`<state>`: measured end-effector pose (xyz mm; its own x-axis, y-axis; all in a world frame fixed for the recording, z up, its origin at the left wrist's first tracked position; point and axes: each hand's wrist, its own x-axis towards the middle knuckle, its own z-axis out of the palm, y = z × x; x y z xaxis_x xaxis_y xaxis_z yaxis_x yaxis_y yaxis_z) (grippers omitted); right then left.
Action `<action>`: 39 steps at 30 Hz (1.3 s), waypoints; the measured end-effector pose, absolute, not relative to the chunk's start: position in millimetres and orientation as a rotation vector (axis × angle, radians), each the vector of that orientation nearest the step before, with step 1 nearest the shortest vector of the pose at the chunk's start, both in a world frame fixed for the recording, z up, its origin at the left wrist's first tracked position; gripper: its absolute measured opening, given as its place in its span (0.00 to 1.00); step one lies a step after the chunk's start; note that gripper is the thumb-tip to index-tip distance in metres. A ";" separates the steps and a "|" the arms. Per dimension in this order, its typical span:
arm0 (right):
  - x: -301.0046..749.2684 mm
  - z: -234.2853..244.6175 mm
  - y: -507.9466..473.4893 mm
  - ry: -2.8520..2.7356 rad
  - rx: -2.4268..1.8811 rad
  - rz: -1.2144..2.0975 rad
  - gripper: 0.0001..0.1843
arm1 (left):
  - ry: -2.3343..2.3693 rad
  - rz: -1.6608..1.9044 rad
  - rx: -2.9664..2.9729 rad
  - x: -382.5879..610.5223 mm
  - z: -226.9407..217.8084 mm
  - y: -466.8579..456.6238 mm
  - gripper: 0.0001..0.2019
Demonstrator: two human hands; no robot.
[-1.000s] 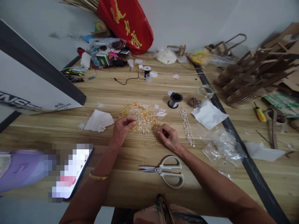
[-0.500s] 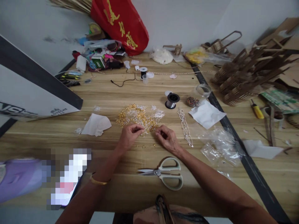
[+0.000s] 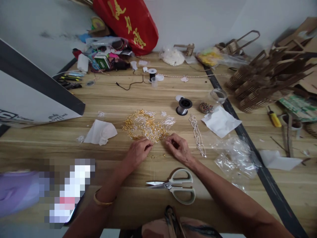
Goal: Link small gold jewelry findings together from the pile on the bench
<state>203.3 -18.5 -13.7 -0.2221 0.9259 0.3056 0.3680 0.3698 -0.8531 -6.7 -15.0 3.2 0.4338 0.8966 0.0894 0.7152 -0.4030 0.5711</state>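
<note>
A heap of small gold and silver jewellery findings lies on the wooden table. My left hand is at the heap's near edge, palm down with fingers bent together. Its fingertips are near the left end of a short gold chain; whether they touch it I cannot tell. My right hand rests beside the heap's right edge, thumb and fingers curled into a pinch. Anything inside either hand is hidden or too small to make out. Closer to me lie scissors with pale handles, blades pointing left.
A silver chain lies right of my right hand, with a wire spool and a jar of beads behind. White paper sits left of the heap. Clear plastic bags spread at right. A phone lies at left.
My left hand has come slightly toward me and turned more palm down, its fingertips now closer to the gold chain. My right hand has hardly moved. The view has shifted a little.
</note>
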 end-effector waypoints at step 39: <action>203.8 -19.4 -18.1 -1.766 -1.131 0.849 0.06 | 1.697 0.770 2.274 -41.3 0.9 3.7 0.06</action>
